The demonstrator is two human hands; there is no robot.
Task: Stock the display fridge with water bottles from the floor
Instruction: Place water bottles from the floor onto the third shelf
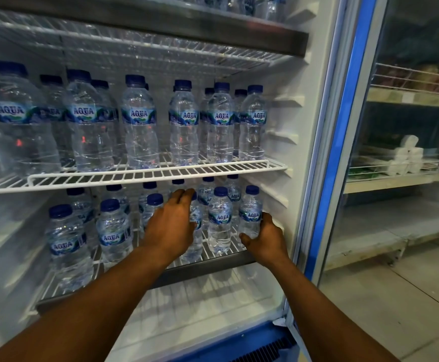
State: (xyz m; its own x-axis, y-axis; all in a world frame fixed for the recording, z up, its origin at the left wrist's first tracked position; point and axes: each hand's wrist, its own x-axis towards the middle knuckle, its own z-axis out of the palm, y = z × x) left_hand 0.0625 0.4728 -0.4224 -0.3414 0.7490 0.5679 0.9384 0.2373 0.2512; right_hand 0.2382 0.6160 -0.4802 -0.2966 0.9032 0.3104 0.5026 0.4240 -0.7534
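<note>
- Nearest: two bare forearms come in from 6 and 7 o'clock of the view and reach into the open display fridge (298,194).
- Left hand (171,226): fingers curled over the shoulder and neck of the middle bottle (196,248). The palm hides most of it and only the lower body shows. This reads as a grip, not a flat touch.
- Right hand (266,237), at 3 o'clock of the left: thumb and fingers wrapped round the base of the end bottle (250,214), the one nearest the fridge's right wall. The bottle is upright, foot on the wire.
- Both held bottles stand in the front row of the lower shelf (208,269), with one free bottle (220,218) between them.
- Step in hand, my reading — seating and squaring two bottles in the front row, not fetching.
- At 9 o'clock of the left hand the row loosens, with gaps showing between the left-side bottles (113,231).
- Next move, as judged: let go of both without knocking the neighbours, draw the arms out under the upper shelf (145,174), then go down for more floor stock — none of it is in view — and fill toward 9 o'clock.
- Farther in, at 12 o'clock: the upper shelf carries tall bottles (140,126), more than one row deep.
- Farthest, at 3 o'clock: the glass door (343,121) stands open, with shop racks (411,96) dim behind it.
</note>
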